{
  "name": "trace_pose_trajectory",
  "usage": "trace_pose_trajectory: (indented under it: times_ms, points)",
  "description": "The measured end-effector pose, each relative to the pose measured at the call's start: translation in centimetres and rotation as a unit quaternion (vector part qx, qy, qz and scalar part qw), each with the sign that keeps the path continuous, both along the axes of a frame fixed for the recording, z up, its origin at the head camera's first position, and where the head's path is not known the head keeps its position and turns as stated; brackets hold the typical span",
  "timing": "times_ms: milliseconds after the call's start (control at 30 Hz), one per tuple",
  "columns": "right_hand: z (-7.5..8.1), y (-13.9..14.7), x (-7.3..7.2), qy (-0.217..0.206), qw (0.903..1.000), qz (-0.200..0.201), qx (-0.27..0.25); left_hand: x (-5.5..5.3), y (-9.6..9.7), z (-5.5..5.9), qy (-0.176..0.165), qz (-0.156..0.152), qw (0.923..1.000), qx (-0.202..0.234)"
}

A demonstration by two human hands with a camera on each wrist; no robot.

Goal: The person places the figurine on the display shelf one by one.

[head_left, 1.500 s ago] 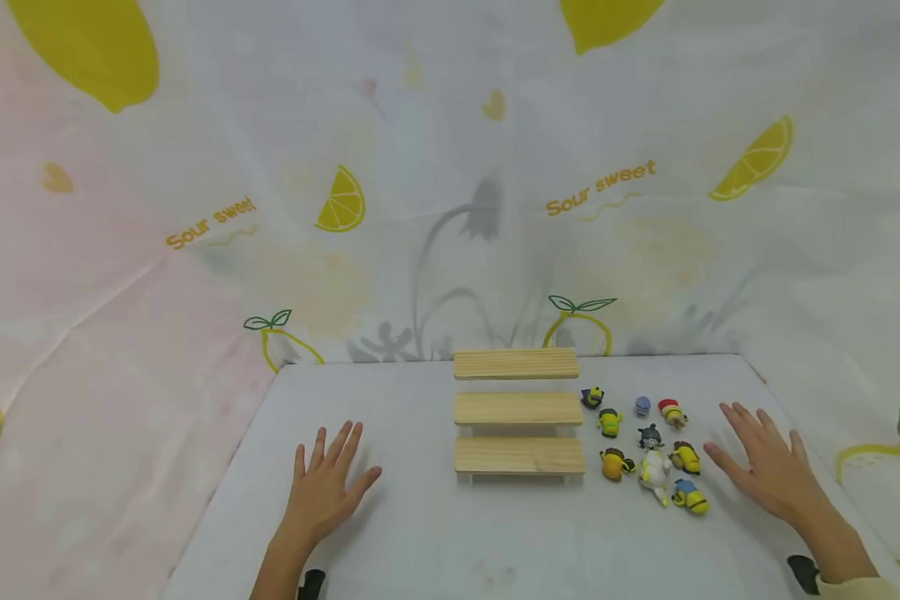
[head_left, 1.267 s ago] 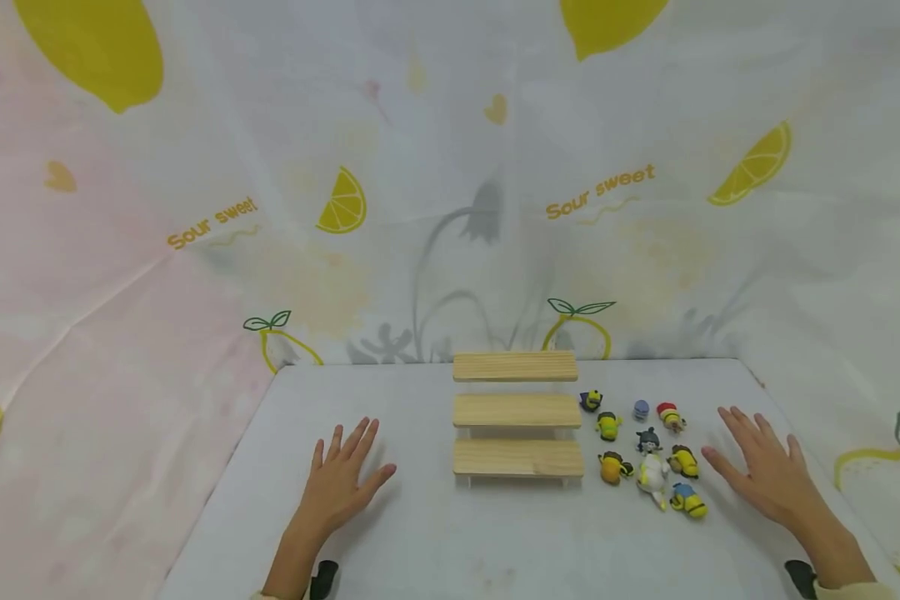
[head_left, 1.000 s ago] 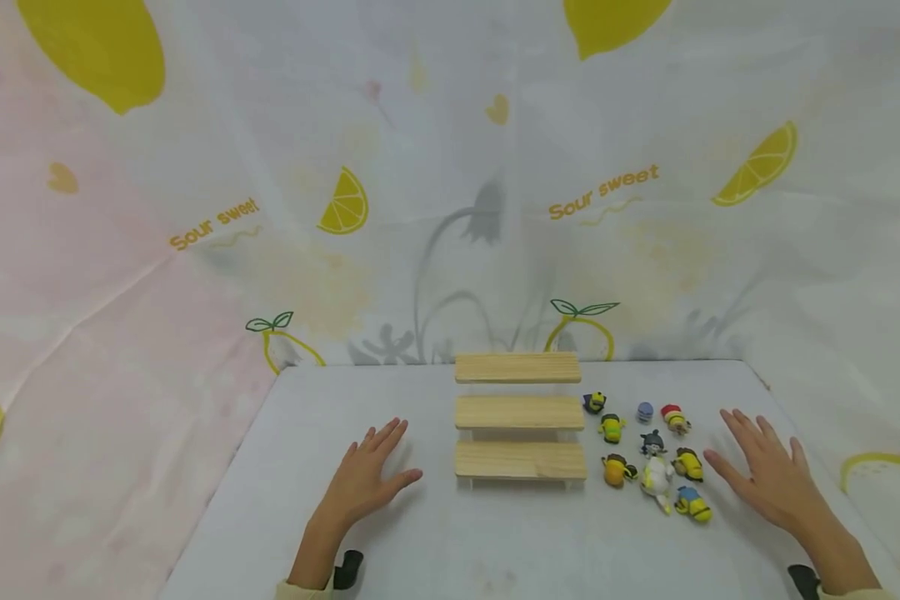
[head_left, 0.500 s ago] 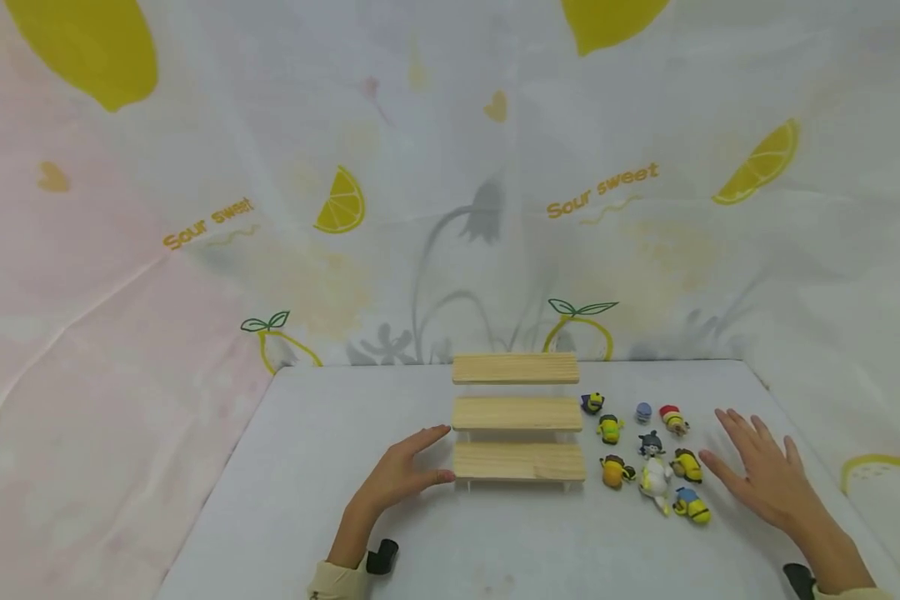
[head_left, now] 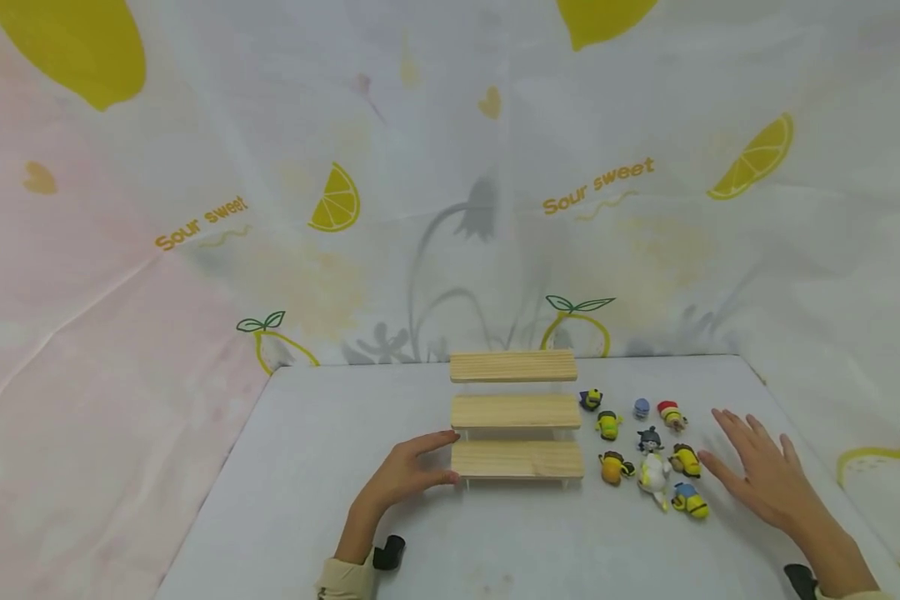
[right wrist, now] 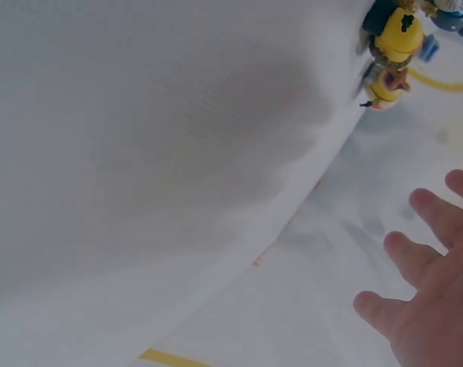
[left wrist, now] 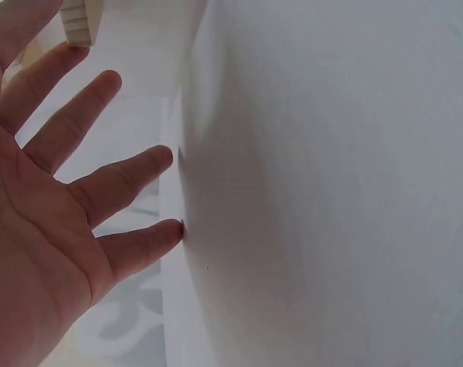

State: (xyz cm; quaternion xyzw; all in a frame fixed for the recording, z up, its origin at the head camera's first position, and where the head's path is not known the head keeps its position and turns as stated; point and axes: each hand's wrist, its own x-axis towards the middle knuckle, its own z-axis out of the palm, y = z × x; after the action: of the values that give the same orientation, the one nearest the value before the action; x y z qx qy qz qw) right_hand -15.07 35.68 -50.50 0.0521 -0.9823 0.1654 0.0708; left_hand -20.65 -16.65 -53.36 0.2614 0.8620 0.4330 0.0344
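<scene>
A three-tier wooden display shelf [head_left: 517, 412] with clear supports stands near the back middle of the table. My left hand [head_left: 405, 479] pinches the left end of its lowest plank, thumb at the front edge and index finger at the back. In the left wrist view, the index fingertip meets the plank end [left wrist: 79, 23] while the other fingers spread apart over the table. My right hand [head_left: 765, 471] hovers with spread fingers, holding nothing, right of a group of small toy figures. Nearest to it are a yellow figure [head_left: 686, 460] and a blue-and-yellow figure [head_left: 691, 501].
Right of the shelf lie several more figures, among them a white one [head_left: 653, 476], an orange-bodied one [head_left: 613, 468], a red-hatted one [head_left: 672, 415] and a small blue one [head_left: 641, 407]. A lemon-print cloth [head_left: 420, 167] hangs behind the white table [head_left: 307, 433].
My left hand has moved right from the left part of the table to the shelf's left end and taken hold of the lowest plank. My right hand has stayed nearly still.
</scene>
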Motion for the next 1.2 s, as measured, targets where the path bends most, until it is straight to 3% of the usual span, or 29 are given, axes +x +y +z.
trace_pose_trajectory:
  times_ms: [400,700,933,1200]
  points:
    - [0.6,-0.2,0.4,-0.021,0.9995,0.025,-0.004,0.0,0.1,0.5,0.026,-0.006,0.9996,-0.001]
    - [0.2,-1.0,1.8,-0.043,0.9971,0.052,-0.035,0.1,0.1,0.9,0.006,-0.013,0.9999,0.004]
    - [-0.6,-1.7,1.9,-0.097,0.994,0.036,-0.035,0.2,0.0,0.7,-0.003,-0.007,0.9999,-0.008]
    - [-0.8,-1.8,2.1,-0.05,0.9967,0.054,-0.034,0.3,0.0,0.7,-0.004,-0.006,0.9999,-0.009]
